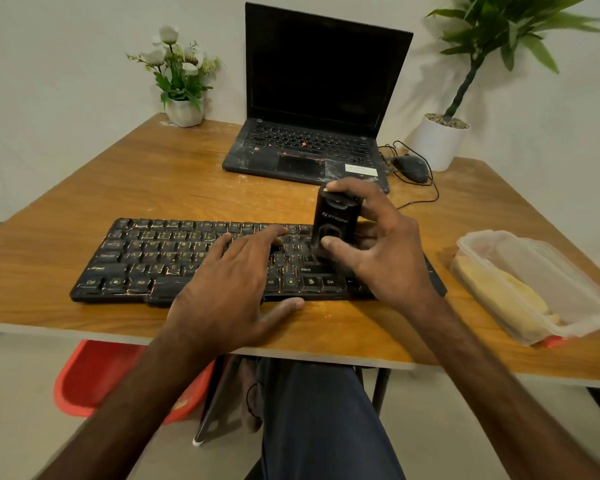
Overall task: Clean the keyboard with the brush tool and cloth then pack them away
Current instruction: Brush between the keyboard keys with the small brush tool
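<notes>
On the table (160, 188) the keyboard (146, 261) looks grimy: brushing seems under way, wiping and packing left. Right of the keyboard a container (478, 239) holds the cloth (510, 292). The left hand (229, 289) rests straight-fingered on its keys; the right hand (385, 251) grips the brush tool (335, 220) upright on its right half.

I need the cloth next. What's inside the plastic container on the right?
Something yellow, likely the cloth, lies along the near side of the container. The cloudy plastic blurs it, so whether anything else is inside cannot be told.
</notes>
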